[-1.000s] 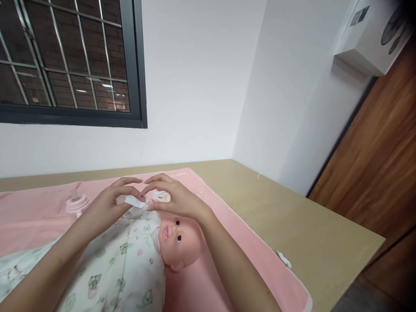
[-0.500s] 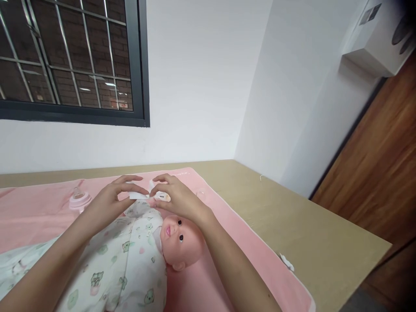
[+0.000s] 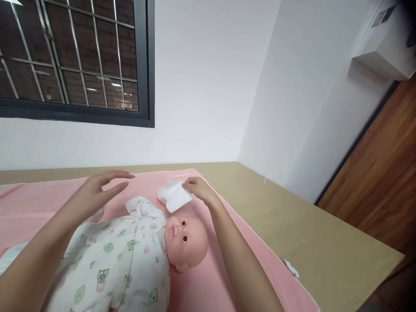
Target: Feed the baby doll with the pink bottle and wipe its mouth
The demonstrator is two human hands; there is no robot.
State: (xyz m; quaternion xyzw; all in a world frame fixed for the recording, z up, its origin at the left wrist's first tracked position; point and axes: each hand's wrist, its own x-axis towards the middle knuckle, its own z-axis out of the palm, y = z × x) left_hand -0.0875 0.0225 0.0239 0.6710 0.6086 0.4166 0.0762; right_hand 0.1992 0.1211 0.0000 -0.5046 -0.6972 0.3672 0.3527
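Note:
A baby doll (image 3: 136,242) in a white suit with green bear prints lies on its back on a pink mat (image 3: 195,277), its head to the right. Just beyond the doll's head, my right hand (image 3: 198,188) pinches a thin white tissue (image 3: 180,197) by its upper right corner. The tissue hangs spread out, and a whitish, slightly see-through bulk (image 3: 165,190) shows behind its left side; I cannot make out what that is. Over the doll's body on the left is my left hand (image 3: 100,186), fingers and thumb apart, holding nothing.
A crumpled white scrap (image 3: 291,268) lies at the mat's right edge on the tan table (image 3: 318,242). Part of a clear object (image 3: 98,215) peeks out below my left hand. White walls (image 3: 208,86) and a barred window (image 3: 71,56) stand behind the table.
My hands have parted: the left moved left and opened, the right moved right with the tissue, which is now unfolded. The pink-collared bottle at left is now mostly hidden.

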